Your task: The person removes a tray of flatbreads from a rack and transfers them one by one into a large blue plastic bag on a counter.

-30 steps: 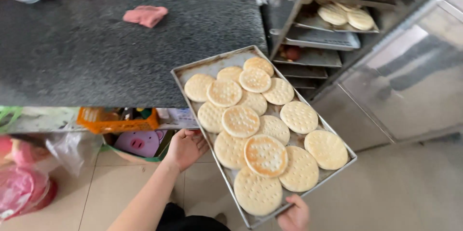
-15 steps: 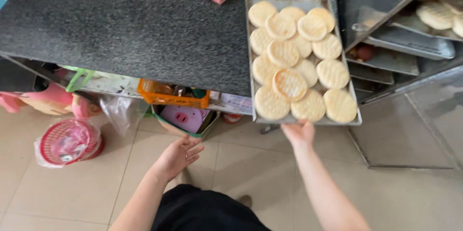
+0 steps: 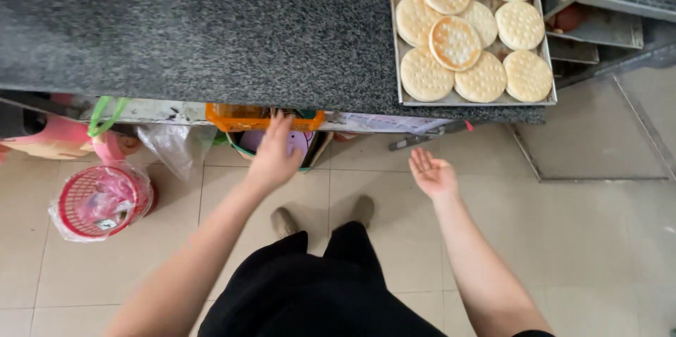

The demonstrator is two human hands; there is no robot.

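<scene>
Head view: the left hand (image 3: 273, 156), fingers spread and holding nothing, reaches at centre frame to the orange basket (image 3: 262, 116) under the edge of the dark stone counter (image 3: 197, 27), fingertips just touching its rim. The right hand (image 3: 432, 173), open and empty, hangs lower right of it, apart. The metal tray (image 3: 470, 100) of round flatbreads (image 3: 455, 42) sits upper right, its long axis running up-frame.

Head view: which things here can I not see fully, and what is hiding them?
- Metal tray of round flatbreads: far end cut off by the top edge.
- Orange basket by the left hand: mostly under the dark counter.
- Rack shelves: cut by the right corner.
</scene>
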